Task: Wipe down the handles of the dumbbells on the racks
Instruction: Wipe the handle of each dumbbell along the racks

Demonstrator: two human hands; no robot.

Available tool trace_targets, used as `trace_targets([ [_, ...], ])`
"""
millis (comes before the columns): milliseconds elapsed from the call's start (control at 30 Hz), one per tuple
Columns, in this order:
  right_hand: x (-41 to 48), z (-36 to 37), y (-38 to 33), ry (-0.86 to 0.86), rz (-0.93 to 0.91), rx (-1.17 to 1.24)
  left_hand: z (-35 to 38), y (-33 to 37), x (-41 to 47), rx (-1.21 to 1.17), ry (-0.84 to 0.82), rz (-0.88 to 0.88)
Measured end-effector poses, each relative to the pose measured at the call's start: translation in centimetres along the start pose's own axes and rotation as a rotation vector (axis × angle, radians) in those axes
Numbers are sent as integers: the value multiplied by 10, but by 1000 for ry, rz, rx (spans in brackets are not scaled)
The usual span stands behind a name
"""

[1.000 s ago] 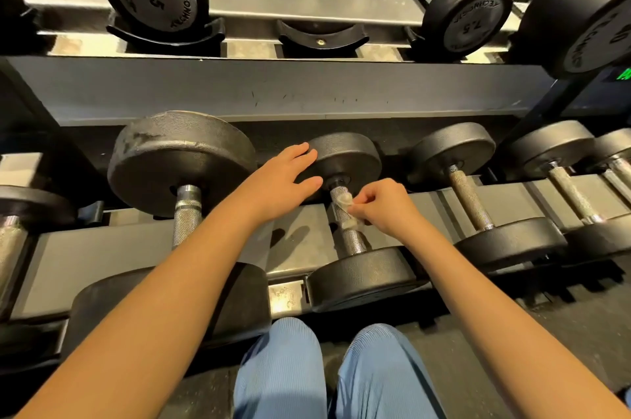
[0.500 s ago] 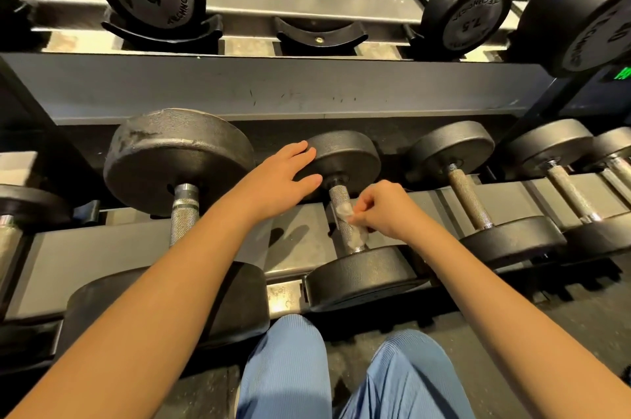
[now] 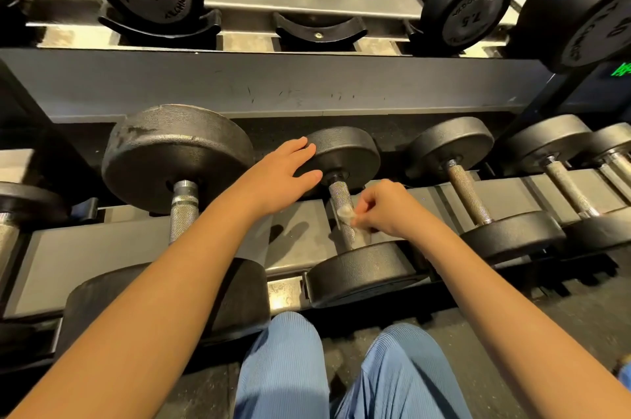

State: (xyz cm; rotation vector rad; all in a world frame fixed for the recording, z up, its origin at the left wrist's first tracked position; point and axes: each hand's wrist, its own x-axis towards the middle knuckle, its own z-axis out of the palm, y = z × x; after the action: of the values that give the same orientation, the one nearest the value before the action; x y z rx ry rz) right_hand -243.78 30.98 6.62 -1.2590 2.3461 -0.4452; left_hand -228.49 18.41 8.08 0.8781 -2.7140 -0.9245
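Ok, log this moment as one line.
left hand: rests on dumbbell | right hand: pinches wipe against handle | place: lower rack

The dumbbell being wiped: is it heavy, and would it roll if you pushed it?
Probably heavy for its size: the dumbbell looks like solid metal. Its round heads might roll along the rack, though the left hand rests on one. The rough handle likely gives good grip.

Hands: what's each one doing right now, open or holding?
Left hand: open, fingers flat on the dumbbell far head.
Right hand: pinches a small wipe against that dumbbell's handle.
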Motion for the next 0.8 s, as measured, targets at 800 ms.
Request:
trace_targets([
  [800,24,4,0,146,8,178,-1,1,0,-12,-4,-5],
])
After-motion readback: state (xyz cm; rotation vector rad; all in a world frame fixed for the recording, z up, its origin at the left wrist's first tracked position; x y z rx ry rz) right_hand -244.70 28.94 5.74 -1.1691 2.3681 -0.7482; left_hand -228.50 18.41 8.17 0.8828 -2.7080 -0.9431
